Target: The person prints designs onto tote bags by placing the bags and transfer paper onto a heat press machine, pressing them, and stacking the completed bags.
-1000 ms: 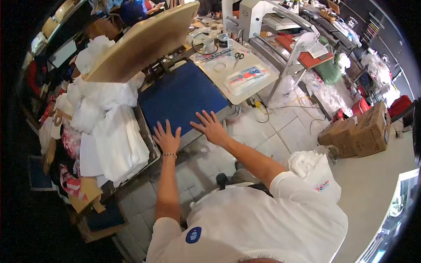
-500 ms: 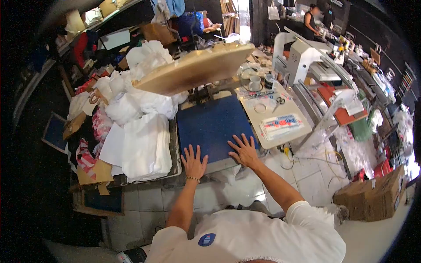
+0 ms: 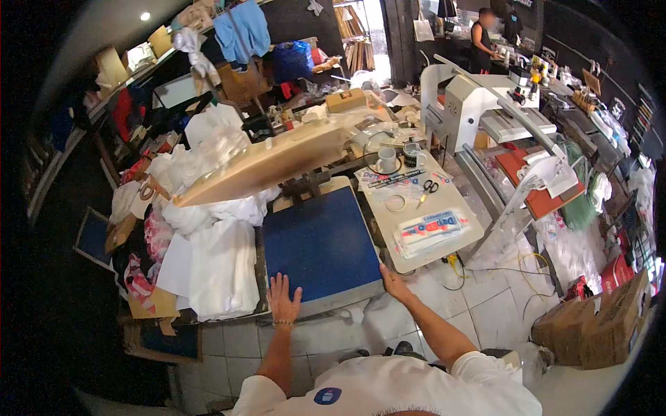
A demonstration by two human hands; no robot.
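A dark blue flat pad lies on a pale base in front of me. My left hand rests at its near left corner, fingers spread, holding nothing. At the pad's right edge is my right hand, turned on its side, with nothing visible in it; its fingers extend along the edge. A tan padded board stands tilted above the far side of the pad. White folded cloth is stacked to the left of the pad.
Right of the pad, a cream board carries printed sheets, scissors, tape and mugs. A white press stands beyond. Cardboard boxes sit at right. A person stands at the back.
My right hand has moved from the pad's near right corner area onto its right edge and turned sideways. My left hand stays near the left corner. The camera view has tilted up.
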